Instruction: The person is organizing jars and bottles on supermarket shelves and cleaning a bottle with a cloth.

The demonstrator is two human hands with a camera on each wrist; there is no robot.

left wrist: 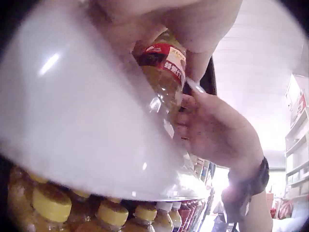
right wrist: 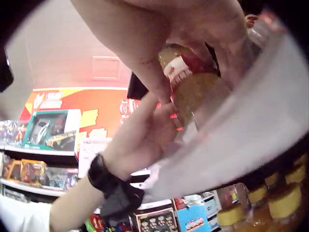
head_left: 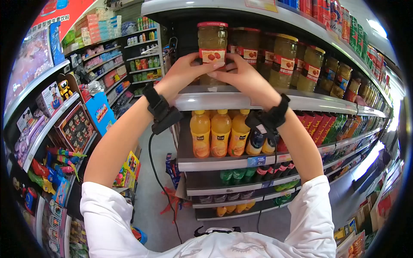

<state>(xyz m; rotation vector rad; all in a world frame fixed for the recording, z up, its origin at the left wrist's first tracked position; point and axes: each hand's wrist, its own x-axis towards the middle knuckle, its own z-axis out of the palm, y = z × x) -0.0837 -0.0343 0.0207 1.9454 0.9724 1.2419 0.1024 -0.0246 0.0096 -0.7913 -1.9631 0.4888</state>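
A glass jar (head_left: pixel 213 38) with a red lid and a red fruit label stands upright at the left end of the upper shelf. My left hand (head_left: pixel 185 74) grips it from the left, the thumb across its front below the label. From the right, my right hand (head_left: pixel 246 76) holds the same jar, its thumb near the left one. In the left wrist view the jar's label (left wrist: pixel 170 59) shows between the hands, with my right hand (left wrist: pixel 219 128) beyond it. The right wrist view shows the jar (right wrist: pixel 198 92) and my left hand (right wrist: pixel 145 137) around it.
More jars (head_left: pixel 284 60) line the shelf to the right, some yellow-lidded. Its pale front edge (head_left: pixel 211 101) runs just below my hands. Orange drink bottles (head_left: pixel 219 135) stand one shelf lower. Toy shelves (head_left: pixel 43 137) are at the left, and cans (head_left: pixel 322 13) sit above.
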